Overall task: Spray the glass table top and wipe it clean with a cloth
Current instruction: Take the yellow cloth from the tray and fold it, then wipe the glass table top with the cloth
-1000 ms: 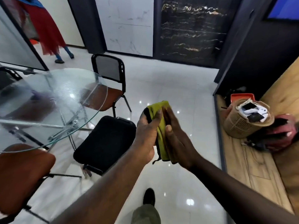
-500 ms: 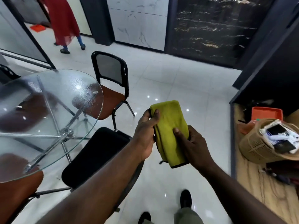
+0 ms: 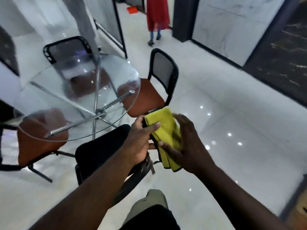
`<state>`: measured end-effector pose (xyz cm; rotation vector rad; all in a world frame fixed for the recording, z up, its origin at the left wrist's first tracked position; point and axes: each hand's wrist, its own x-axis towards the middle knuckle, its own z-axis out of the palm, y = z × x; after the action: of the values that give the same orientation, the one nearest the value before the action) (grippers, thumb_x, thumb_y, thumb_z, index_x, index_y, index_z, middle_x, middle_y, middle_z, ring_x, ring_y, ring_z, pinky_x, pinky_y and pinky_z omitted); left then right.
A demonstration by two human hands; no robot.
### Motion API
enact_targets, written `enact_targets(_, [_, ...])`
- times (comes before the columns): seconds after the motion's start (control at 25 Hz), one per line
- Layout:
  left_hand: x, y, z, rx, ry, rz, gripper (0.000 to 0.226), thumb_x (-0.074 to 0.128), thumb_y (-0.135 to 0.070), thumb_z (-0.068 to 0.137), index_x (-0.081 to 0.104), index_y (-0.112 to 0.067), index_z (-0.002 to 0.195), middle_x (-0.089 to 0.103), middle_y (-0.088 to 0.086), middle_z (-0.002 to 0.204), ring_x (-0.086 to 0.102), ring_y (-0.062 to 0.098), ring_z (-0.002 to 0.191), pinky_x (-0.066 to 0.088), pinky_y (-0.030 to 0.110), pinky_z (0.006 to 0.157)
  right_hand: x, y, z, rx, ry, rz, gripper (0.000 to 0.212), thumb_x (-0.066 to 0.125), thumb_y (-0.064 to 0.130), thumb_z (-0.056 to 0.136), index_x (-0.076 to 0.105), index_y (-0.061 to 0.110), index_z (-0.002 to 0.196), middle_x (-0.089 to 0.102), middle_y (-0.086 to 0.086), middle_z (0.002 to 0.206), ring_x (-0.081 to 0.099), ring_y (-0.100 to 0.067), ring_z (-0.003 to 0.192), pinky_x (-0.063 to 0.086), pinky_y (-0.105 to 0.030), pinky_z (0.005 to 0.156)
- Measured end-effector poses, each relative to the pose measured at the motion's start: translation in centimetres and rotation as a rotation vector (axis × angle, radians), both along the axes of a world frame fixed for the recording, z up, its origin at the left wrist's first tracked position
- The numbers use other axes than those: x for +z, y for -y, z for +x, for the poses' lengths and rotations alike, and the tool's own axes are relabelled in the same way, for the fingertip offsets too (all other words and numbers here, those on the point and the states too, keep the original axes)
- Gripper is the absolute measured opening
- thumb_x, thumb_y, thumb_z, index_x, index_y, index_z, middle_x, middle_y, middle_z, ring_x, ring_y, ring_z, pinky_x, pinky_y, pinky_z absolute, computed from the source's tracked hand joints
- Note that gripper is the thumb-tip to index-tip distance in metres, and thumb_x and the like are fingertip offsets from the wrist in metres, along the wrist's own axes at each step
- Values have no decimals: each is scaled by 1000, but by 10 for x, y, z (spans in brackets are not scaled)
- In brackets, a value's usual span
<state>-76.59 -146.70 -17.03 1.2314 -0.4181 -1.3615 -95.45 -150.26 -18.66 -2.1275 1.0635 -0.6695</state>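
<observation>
Fingers [image 3: 181,119] of my right hand [image 3: 187,146] curl over the far edge of the folded yellow-green microfibre cloth [image 3: 166,128], and its thumb presses the near face. My left hand [image 3: 141,140] pinches the cloth's left edge with the thumb laid across the top. Both hands are clamped on the cloth, which is in the air and touches nothing else. The round clear glass table top [image 3: 49,90] lies toward ten o'clock, well apart from my hands. Spray droplets [image 3: 131,82] bead its rim on the side nearest the brown-seated chair with a black mesh back [image 3: 144,98] at twelve o'clock. A black padded chair [image 3: 103,146] stands just beside my left wrist at eight o'clock, between me and the glass. I judge that leaning over that chair could shorten my reach, so the far side gets missed. A loose fold could also open mid-stroke and smear the wet patch into streaks.
</observation>
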Motion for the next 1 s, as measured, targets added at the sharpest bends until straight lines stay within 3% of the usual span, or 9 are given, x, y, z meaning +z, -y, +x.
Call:
enact_targets(0.08, [-12, 23, 14, 103, -24, 8, 44, 77, -13, 89, 58, -11, 128, 70, 20, 122, 67, 38, 106, 57, 54, 75, -8, 37, 25, 173, -53, -52, 103, 66, 82, 83, 21, 40, 165, 13, 0, 174, 26, -22, 161, 41, -45, 122])
enact_targets(0.2, [-28, 56, 38, 177, -81, 22, 44, 72, -13, 90, 55, -9, 130, 67, 24, 117, 64, 37, 105, 56, 52, 74, -27, 87, 62, 332, -104, -19, 102, 75, 73, 82, 23, 43, 165, 7, 2, 175, 14, -20, 165, 44, -52, 121])
enact_targets(0.44, [-54, 121, 82, 214, -178, 89, 37, 77, -29, 83, 62, -16, 113, 66, 15, 109, 67, 33, 95, 58, 51, 79, -57, 180, 112, 447, -208, 226, 98, 64, 57, 70, 17, 62, 156, 19, 19, 165, 58, -26, 130, 63, -50, 85])
enact_targets(0.56, [-63, 131, 98, 230, -142, 116, 43, 80, -41, 82, 65, -16, 114, 70, 13, 113, 69, 35, 102, 51, 60, 101, -65, 217, 135, 485, -212, 333, 96, 67, 41, 73, 27, 50, 159, 43, 10, 157, 61, -17, 121, 55, -33, 91])
enact_targets(0.64, [-68, 132, 111, 293, -148, 133, 49, 76, -41, 87, 65, -13, 125, 72, 12, 117, 70, 36, 107, 51, 56, 101, -69, 241, 160, 532, -176, 447, 92, 70, 35, 72, 37, 47, 157, 58, 4, 147, 64, -17, 119, 54, -32, 94])
enact_targets(0.76, [-83, 130, 133, 547, -163, 185, 37, 75, -38, 88, 71, -18, 118, 75, 13, 114, 71, 31, 102, 53, 48, 92, -89, 271, 220, 647, -149, 608, 81, 73, 27, 70, 48, 65, 137, 70, 16, 126, 69, -13, 108, 59, -49, 96])
enact_targets(0.84, [-101, 129, 145, 784, -185, 245, 29, 74, -32, 91, 71, -15, 114, 75, 19, 115, 72, 31, 99, 56, 46, 89, -101, 286, 257, 709, -164, 632, 74, 74, 31, 70, 52, 65, 132, 71, 19, 120, 68, -7, 104, 58, -48, 96])
enact_targets(0.92, [-121, 131, 157, 1062, -217, 326, 18, 70, -26, 95, 70, -14, 108, 74, 19, 112, 71, 31, 96, 58, 42, 83, -114, 306, 301, 872, -227, 523, 78, 75, 38, 73, 49, 55, 145, 65, 9, 138, 64, -10, 117, 54, -43, 100])
enact_targets(1.0, [-142, 133, 166, 1294, -275, 432, 15, 68, -25, 97, 68, -15, 108, 72, 14, 109, 69, 28, 95, 57, 38, 78, -125, 322, 344, 1089, -355, 305, 86, 75, 33, 83, 38, 49, 159, 42, -1, 162, 51, -22, 137, 45, -40, 108])
